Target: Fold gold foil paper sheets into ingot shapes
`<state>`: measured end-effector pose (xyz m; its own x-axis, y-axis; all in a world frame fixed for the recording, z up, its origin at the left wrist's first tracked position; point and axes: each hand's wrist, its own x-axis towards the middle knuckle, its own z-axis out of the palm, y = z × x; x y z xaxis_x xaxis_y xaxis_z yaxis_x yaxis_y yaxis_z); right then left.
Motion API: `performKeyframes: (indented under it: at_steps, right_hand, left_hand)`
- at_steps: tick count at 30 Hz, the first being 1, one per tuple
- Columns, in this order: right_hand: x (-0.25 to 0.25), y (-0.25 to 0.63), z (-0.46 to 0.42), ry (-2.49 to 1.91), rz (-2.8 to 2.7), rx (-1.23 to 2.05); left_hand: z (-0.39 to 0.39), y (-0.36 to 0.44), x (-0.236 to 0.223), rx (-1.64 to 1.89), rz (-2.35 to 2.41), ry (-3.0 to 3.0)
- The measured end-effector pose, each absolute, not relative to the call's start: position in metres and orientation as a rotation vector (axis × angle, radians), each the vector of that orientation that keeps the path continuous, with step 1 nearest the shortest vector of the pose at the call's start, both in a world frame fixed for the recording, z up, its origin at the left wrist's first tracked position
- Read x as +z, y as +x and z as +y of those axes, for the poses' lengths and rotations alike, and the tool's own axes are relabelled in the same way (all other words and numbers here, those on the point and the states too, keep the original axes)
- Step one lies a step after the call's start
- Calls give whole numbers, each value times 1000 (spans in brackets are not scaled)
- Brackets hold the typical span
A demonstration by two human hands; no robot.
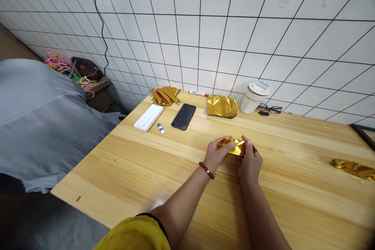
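Between my two hands is a piece of gold foil paper point(238, 147), held just over the wooden table point(140, 164). My left hand point(216, 154), with a dark red bead bracelet point(206, 170) at the wrist, pinches the foil's left end, thumb on top. At the right end, the thumb and fingers of my right hand point(251, 162) close on the same foil. Some of the fingers are hidden behind it. A stack of flat gold foil sheets point(222, 106) lies beyond my hands, and a folded gold foil piece point(354, 168) rests at the far right.
Along the back are folded gold strips point(165, 96), a red-and-white marker point(198, 93), a white lidded cup point(254, 97) and glasses point(269, 109). A phone point(183, 116), white power bank point(149, 117) and small blue-white tube point(161, 128) lie left. A person in grey point(52, 121) is beyond the table's left edge.
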<state>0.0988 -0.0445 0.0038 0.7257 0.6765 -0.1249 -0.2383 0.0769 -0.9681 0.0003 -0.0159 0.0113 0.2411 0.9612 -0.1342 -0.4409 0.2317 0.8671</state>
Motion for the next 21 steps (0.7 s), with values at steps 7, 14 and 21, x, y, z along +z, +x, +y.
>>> performKeyframes:
  at_steps: [7,14,21]
  right_hand:
    - [2,97,-43,-1249,-424,782]
    - [1,97,-44,-1310,-497,776]
    - [0,93,-46,-1376,-596,765]
  left_hand:
    - [-16,1,10,1129,837,892]
    - [-19,3,9,1162,806,950]
    - [-16,0,6,1256,751,951]
